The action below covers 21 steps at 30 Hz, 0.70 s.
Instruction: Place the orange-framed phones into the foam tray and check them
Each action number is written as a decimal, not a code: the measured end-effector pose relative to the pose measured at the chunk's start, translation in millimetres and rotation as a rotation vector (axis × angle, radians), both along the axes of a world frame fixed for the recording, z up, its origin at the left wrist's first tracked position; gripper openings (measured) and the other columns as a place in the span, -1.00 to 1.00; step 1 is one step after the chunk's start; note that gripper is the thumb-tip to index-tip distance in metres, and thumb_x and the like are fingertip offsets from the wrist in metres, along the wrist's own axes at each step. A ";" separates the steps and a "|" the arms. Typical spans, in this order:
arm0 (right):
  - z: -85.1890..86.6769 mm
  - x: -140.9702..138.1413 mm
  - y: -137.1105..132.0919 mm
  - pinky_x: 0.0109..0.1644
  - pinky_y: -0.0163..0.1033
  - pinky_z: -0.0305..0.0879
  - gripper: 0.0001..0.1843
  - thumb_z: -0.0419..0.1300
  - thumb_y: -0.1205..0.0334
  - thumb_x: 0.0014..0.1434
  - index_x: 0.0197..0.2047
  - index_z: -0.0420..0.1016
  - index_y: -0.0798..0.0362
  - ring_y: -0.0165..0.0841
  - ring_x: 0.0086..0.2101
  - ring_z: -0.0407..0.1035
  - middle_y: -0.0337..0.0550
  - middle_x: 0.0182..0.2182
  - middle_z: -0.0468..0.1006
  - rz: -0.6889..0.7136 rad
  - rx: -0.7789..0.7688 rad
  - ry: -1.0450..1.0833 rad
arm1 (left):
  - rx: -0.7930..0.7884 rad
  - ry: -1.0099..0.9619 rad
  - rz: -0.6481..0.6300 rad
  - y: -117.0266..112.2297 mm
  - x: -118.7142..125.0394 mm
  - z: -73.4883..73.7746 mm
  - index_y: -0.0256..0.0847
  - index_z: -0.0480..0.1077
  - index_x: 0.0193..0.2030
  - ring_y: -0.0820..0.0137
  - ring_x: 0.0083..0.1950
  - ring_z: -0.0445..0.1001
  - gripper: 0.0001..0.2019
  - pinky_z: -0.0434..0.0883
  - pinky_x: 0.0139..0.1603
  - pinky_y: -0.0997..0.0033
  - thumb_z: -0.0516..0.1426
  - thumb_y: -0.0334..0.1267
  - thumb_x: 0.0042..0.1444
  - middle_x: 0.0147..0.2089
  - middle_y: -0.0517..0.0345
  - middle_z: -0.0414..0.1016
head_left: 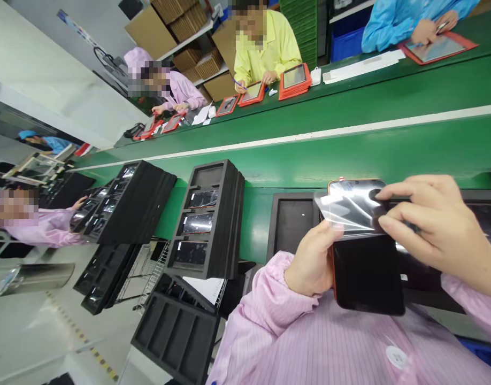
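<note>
Peeling film [347,211] off the phone [368,278] — right hand [438,230] pinches its corner, left hand [309,262] grips the phone's edge; best pulled low and steady, I reckon.

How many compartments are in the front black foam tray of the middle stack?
4, in one column down the foam tray: the top compartment looks empty; the second, third and bottom each seem to hold a dark glossy device. Trays stacked behind hide theirs.

Bare green belt [350,155] ahead, stacked foam trays [235,219] close at left
</note>
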State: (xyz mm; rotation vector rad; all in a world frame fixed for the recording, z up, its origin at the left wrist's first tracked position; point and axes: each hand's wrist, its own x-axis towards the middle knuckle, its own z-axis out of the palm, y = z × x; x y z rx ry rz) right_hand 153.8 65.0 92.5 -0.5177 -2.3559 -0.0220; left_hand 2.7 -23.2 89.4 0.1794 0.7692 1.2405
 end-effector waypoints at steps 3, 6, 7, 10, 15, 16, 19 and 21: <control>-1.0 -2.5 -0.5 -0.27 0.00 0.19 -0.70 0.04 0.32 0.25 -0.54 0.25 0.03 -0.14 -0.28 0.30 0.00 -0.34 0.47 -0.042 0.015 0.006 | 0.003 0.020 -0.014 -0.8 -2.3 -2.0 -0.26 0.46 -0.18 0.22 -0.15 0.51 -0.70 0.35 0.00 0.21 0.24 -0.22 -0.08 -0.30 0.11 0.54; -6.9 14.0 -7.4 -0.21 0.01 0.25 -0.78 -0.08 0.15 0.32 -0.27 0.34 -0.03 -0.13 -0.20 0.35 -0.01 -0.20 0.48 0.025 -0.098 -0.005 | -0.034 0.136 0.088 -1.5 -20.1 -8.8 -0.27 0.46 -0.17 0.19 -0.11 0.51 -0.65 0.35 0.01 0.20 0.26 -0.19 -0.13 -0.25 0.08 0.56; -10.3 23.8 -11.4 -0.20 0.00 0.28 -0.76 -0.12 0.10 0.33 -0.16 0.34 -0.06 -0.14 -0.18 0.37 -0.01 -0.17 0.47 0.012 -0.165 0.004 | -0.042 0.210 0.141 -1.8 -30.2 -12.9 -0.27 0.46 -0.17 0.18 -0.10 0.50 -0.65 0.36 0.01 0.19 0.25 -0.18 -0.13 -0.23 0.07 0.56; -24.5 58.4 -27.4 -0.30 -0.04 0.35 -0.75 -0.07 -0.01 0.29 -0.05 0.30 -0.19 -0.16 -0.29 0.44 -0.09 -0.25 0.51 -0.085 -0.337 0.005 | 0.006 0.525 0.282 -1.7 -65.9 -32.6 -0.24 0.43 -0.07 0.19 0.06 0.44 -0.63 0.32 0.10 0.21 0.18 -0.24 -0.07 -0.06 0.07 0.54; -55.2 91.6 -58.7 -0.43 -0.09 0.36 -0.83 0.07 -0.05 0.19 -0.23 0.37 -0.21 -0.19 -0.45 0.44 -0.17 -0.42 0.53 -0.096 -0.333 -0.168 | -0.029 1.077 0.133 1.4 -93.9 -78.3 -0.21 0.31 0.11 0.27 0.23 0.29 -0.42 0.17 0.27 0.23 0.03 -0.48 -0.16 0.15 0.03 0.40; -62.6 92.0 -64.9 -0.47 -0.10 0.34 -0.82 0.07 -0.03 0.18 -0.23 0.38 -0.18 -0.20 -0.46 0.44 -0.15 -0.42 0.53 -0.102 -0.264 -0.196 | -0.046 1.137 0.103 1.7 -91.6 -85.9 -0.25 0.29 0.12 0.22 0.24 0.28 -0.42 0.16 0.27 0.18 0.03 -0.47 -0.16 0.17 -0.05 0.37; -86.5 86.4 -82.8 -0.48 -0.11 0.20 -0.83 -0.01 0.24 0.17 -0.23 0.39 -0.08 -0.20 -0.48 0.40 -0.09 -0.40 0.52 -0.215 -0.070 -0.278 | -0.019 1.268 0.102 -0.3 -77.8 -100.5 -0.37 0.26 0.12 0.07 0.36 0.04 -0.44 -0.01 0.34 0.02 0.07 -0.41 -0.13 0.29 -0.27 0.15; -99.7 81.6 -93.1 -0.39 -0.13 0.14 -0.76 -0.02 0.44 0.06 -0.28 0.38 -0.03 -0.24 -0.47 0.37 -0.14 -0.42 0.50 -0.308 -0.068 -0.335 | 0.074 1.470 0.107 -4.2 -71.8 -103.7 -0.41 0.26 0.10 0.02 0.40 -0.09 -0.47 -0.11 0.35 -0.04 0.08 -0.36 -0.09 0.33 -0.35 0.02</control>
